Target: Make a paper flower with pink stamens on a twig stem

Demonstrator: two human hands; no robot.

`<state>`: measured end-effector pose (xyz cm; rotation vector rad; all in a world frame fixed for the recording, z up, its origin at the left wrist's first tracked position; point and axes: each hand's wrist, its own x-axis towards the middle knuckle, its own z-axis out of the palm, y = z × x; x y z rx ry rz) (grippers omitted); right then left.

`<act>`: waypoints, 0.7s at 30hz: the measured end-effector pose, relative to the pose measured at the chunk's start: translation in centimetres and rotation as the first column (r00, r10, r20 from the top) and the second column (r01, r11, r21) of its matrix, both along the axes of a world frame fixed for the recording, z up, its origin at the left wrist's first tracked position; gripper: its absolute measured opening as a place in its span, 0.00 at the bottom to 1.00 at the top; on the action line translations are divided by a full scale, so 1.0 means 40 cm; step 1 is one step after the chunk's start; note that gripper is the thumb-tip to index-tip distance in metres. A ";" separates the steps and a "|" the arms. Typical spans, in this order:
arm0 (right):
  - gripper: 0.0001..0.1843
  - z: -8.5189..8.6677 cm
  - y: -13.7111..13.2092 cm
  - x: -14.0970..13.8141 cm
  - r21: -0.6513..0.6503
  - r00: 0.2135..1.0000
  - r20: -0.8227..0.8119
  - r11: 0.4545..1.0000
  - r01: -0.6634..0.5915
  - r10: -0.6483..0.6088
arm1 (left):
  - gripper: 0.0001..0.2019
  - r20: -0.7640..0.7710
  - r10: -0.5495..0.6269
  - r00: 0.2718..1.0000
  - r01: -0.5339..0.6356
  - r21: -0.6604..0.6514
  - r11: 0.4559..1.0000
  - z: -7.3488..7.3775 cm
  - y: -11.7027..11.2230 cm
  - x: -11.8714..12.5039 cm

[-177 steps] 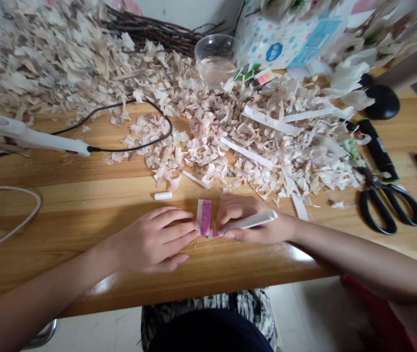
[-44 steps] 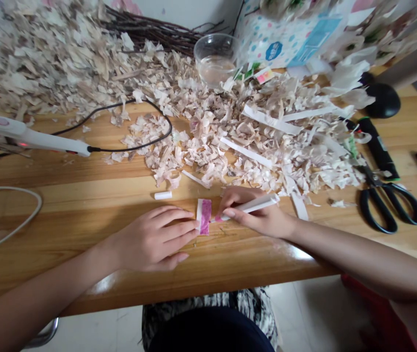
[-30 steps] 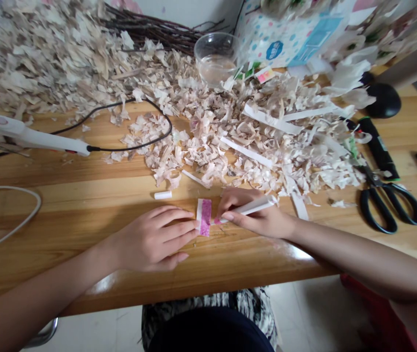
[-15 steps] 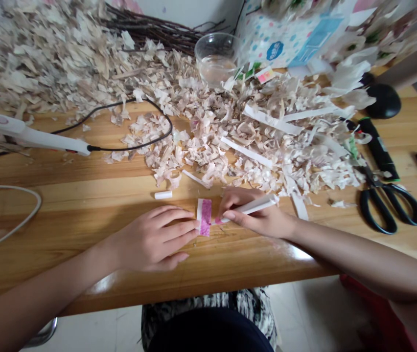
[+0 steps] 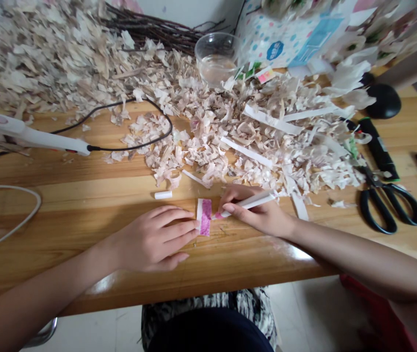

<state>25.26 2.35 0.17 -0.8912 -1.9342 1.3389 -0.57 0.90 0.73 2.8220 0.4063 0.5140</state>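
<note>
One pink strip (image 5: 204,217) abuts left hand (image 5: 153,238); right hand (image 5: 256,211) holds tube (image 5: 248,203).

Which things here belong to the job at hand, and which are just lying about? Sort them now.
In use: left hand, fingertips at the pink-marked paper strip; right hand, holding a rolled white strip with its end at that paper.

Lying about: black-handled scissors, white corded tool, short white tube, clear cup of liquid, heap of papery flakes.

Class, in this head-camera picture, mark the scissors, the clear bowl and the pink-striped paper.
scissors (image 5: 375,183), head view, on the pivot above the black handles
clear bowl (image 5: 214,71), head view, on its side wall
pink-striped paper (image 5: 204,217), head view, on the pink stripe
</note>
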 end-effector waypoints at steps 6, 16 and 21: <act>0.13 0.000 -0.001 0.002 0.006 1.000 0.013 1.000 0.021 -0.021 | 0.16 -0.015 0.002 1.000 -0.002 -0.010 1.000 -0.001 0.000 -0.001; 0.15 -0.004 -0.001 0.001 0.011 0.998 0.029 0.998 0.063 -0.064 | 0.16 -0.022 0.003 1.000 -0.003 -0.017 1.000 0.000 -0.002 -0.001; 0.15 -0.007 0.000 -0.003 -0.029 0.990 -0.020 0.990 0.141 -0.142 | 0.16 -0.051 0.001 0.999 -0.003 -0.024 1.000 0.002 -0.002 -0.001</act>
